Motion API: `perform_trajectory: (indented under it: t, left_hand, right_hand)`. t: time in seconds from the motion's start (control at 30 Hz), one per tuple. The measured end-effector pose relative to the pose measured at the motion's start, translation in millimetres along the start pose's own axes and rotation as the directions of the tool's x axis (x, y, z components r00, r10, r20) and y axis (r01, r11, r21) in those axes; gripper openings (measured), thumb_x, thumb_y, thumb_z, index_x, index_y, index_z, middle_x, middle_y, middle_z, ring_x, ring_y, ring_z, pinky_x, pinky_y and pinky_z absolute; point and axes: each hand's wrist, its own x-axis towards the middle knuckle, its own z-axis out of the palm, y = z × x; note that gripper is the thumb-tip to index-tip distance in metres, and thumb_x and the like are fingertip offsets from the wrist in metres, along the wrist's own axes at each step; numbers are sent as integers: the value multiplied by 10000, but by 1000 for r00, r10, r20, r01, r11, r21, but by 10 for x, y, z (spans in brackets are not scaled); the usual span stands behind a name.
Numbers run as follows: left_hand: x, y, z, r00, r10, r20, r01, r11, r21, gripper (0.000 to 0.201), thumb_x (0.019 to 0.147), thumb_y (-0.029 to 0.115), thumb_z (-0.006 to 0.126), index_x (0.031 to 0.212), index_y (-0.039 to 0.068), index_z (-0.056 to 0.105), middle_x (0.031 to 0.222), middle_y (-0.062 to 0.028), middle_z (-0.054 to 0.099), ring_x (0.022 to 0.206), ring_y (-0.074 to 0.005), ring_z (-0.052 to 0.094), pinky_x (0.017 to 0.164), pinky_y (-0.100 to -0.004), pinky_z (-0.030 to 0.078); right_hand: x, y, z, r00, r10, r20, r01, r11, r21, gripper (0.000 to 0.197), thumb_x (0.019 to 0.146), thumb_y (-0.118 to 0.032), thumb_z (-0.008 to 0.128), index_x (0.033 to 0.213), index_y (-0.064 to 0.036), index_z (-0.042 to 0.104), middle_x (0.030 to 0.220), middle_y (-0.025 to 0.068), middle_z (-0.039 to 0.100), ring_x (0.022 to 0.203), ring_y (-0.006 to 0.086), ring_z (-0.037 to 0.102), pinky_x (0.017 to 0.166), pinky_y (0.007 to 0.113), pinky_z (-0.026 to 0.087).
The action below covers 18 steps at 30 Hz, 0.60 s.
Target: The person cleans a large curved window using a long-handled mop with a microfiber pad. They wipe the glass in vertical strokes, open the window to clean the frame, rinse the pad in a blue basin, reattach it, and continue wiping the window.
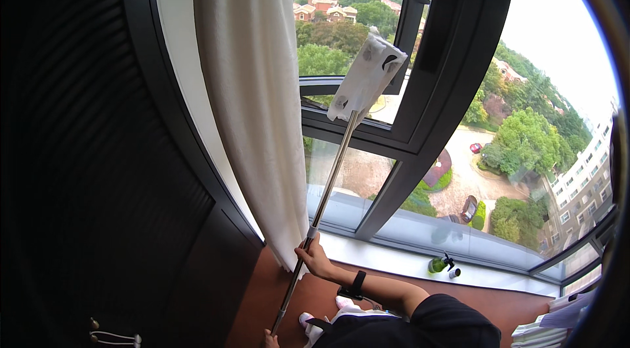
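1. Wrapped around the metal pole (328, 177) of the mop, my right hand (314, 257) has its fingers closed tight on the shaft, at about the level of the sill; a dark wristband (357, 281) sits on that wrist.
2. My left hand (270, 340) is down at the bottom edge of the head view, at the pole's lower end. Only a sliver of it shows, so I cannot tell whether its fingers are closed on the pole or merely touching it.
3. From my hands the pole runs up and to the right, ending in a flat mop head (367, 79) covered with a white cloth. That head is tilted and lies against the dark frame (420, 85) of the window, at the lower part of an opened sash; I cannot make out whether it presses on glass or only on the frame.
4. Most of my body is cut off; a dark sleeve (453, 325) fills the lower middle. White shoes (308, 322) below are partly hidden by my arm.
5. A white curtain (249, 85) hangs just left of the pole, its lower edge close beside my right hand.
6. On the pale window sill (394, 259) to the right, a green spray bottle (438, 264) lies well apart from my hands.
7. A dark panelled wall (98, 184) fills the left side, with a small white cord (115, 337) near its foot.
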Motion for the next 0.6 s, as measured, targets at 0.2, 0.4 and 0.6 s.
perform_trajectory:
  t: [0.2, 0.4, 0.6]
  left_hand:
    - [82, -27, 176, 998, -61, 4, 61, 997, -39, 563, 1022, 279, 516, 1443, -60, 356, 1296, -296, 554, 1209, -403, 546, 984, -423, 456]
    - [322, -64, 376, 971, 128, -203, -122, 992, 42, 578, 1018, 280, 525, 1434, -84, 357, 1295, -319, 538, 1220, -417, 532, 1012, -438, 441]
    - [355, 596, 188, 994, 76, -74, -80, 996, -46, 516, 1005, 315, 557, 1338, -64, 447, 974, -227, 627, 839, -346, 626, 701, -405, 521]
  right_hand:
    - [267, -49, 132, 997, -1, 81, 7, 997, -73, 440, 944, -185, 613, 1096, 27, 260, 840, 272, 588, 804, 462, 610, 736, 489, 481]
    - [578, -264, 232, 988, -125, 96, 138, 978, -153, 425, 944, -196, 613, 1061, 20, 265, 822, 217, 582, 771, 381, 624, 703, 448, 492]
    - [838, -695, 121, 982, -138, 126, 168, 950, -264, 457, 910, -206, 609, 1064, 51, 264, 815, 309, 595, 820, 478, 627, 723, 501, 487]
